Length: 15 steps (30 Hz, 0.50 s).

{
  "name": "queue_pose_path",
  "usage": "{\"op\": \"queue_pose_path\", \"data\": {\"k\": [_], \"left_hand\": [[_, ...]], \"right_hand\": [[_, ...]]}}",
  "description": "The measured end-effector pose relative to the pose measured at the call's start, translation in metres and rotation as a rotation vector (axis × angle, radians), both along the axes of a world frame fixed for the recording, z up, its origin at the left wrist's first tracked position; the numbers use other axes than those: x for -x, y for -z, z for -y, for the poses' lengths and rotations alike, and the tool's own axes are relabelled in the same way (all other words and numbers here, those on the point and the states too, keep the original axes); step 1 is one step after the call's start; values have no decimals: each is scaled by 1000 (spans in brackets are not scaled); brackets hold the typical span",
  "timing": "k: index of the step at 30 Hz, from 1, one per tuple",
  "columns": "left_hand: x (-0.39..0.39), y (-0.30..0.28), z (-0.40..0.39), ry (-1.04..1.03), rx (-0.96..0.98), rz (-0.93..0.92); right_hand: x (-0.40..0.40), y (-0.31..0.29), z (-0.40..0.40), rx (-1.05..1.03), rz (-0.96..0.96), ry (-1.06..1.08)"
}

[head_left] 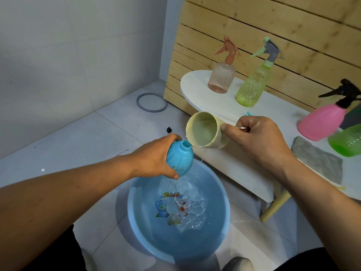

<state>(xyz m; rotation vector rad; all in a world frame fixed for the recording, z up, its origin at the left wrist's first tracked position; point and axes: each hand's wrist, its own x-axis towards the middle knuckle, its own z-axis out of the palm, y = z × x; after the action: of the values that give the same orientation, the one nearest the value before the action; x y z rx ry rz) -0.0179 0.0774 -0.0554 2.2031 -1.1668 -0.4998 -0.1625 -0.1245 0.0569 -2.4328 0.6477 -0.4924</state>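
Observation:
My left hand (154, 156) grips a small blue bottle (179, 159) with no cap, tilted, above a blue basin (222, 196) of water on the floor. My right hand (259, 139) holds a cream cup (205, 130) by its handle, tipped sideways so its lip meets the bottle's open neck. Water runs from the cup into the neck, and some spills down and splashes in the basin. The basin's bottom shows cartoon stickers.
A low white table (197, 85) on the right carries a peach spray bottle (221, 77), a yellow-green one (252, 87), a pink one (322, 122), a green one (347, 141) and a grey cloth (316, 159). Wooden slats stand behind. A grey ring (152, 102) lies on the tiled floor.

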Motion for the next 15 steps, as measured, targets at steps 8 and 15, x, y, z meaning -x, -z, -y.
{"op": "queue_pose_path", "data": {"k": [8,15], "left_hand": [[0,-1,0,-9,6,9],[0,0,0,-4,20,13]], "right_hand": [[0,0,-2,38,4,-18],[0,-1,-3,57,2,-19]]}}
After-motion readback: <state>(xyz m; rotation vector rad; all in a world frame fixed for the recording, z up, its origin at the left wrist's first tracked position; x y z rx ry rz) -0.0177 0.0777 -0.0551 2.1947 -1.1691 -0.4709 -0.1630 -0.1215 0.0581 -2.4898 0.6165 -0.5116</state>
